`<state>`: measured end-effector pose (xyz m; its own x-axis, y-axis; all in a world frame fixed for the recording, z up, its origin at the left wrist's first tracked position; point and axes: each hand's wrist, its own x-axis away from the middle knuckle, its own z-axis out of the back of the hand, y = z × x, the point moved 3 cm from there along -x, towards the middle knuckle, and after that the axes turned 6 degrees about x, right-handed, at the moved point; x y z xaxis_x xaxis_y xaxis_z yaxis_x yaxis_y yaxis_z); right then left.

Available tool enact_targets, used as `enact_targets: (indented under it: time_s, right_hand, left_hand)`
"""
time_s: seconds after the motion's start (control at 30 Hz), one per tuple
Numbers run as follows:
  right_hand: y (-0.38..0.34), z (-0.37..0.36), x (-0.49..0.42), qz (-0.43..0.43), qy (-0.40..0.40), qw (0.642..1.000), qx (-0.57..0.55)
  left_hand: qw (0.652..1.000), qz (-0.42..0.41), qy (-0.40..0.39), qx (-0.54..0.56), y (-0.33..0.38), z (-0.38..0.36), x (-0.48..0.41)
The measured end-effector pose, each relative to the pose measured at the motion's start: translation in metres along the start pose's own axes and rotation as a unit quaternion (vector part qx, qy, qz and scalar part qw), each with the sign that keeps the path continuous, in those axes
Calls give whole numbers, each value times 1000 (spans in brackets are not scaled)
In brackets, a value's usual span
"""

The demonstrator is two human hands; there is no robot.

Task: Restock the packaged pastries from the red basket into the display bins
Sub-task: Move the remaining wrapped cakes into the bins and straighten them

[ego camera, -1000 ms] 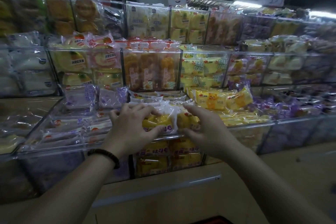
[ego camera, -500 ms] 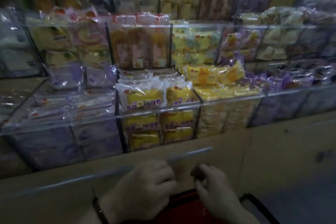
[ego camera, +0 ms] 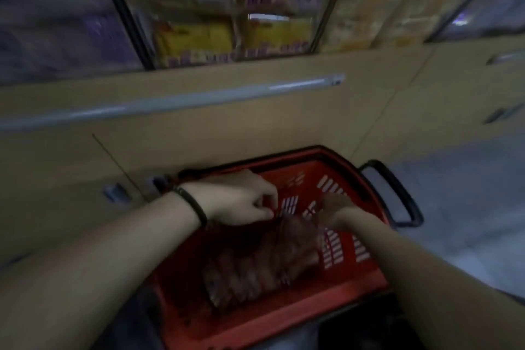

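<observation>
We have both hands down in the red basket (ego camera: pixel 284 318), left hand (ego camera: pixel 241 199) and right hand (ego camera: pixel 332 207) curled toward the packaged pastries (ego camera: pixel 255 261) to lift more; actual grip unclear

My red basket (ego camera: pixel 287 318) sits low and near, slotted walls, black handle at the right. Inside lies a blurred row of packaged pastries (ego camera: pixel 255 267), angled toward far right.

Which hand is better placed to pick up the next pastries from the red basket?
Probably the right hand: it reaches the far end of the dim row of packaged pastries in the red plastic basket; the left hand hovers beside it.
</observation>
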<state>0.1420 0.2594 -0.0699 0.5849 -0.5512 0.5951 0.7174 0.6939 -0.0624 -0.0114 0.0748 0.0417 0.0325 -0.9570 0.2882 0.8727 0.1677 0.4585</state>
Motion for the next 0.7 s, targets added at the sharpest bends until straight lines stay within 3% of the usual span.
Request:
enact_targets:
  time_s: [0.17, 0.37, 0.47, 0.6, 0.7]
  right_hand:
    - [-4, -43, -28, -8, -9, 1000, 15]
    - [14, -123, -109, 77, 36, 996, 29]
    - [-3, -113, -99, 69, -25, 997, 22]
    - [-14, -110, -88, 24, -48, 998, -42]
    - [-20, -127, -92, 40, -65, 993, -87]
  left_hand:
    - [995, 46, -92, 15, -16, -21, -2]
    - [986, 97, -133, 8, -40, -28, 3]
    - [984, 111, -137, 18, -43, -31, 1]
    - [981, 118, -151, 21, -42, -33, 0]
    - [981, 122, -149, 24, -44, -33, 0]
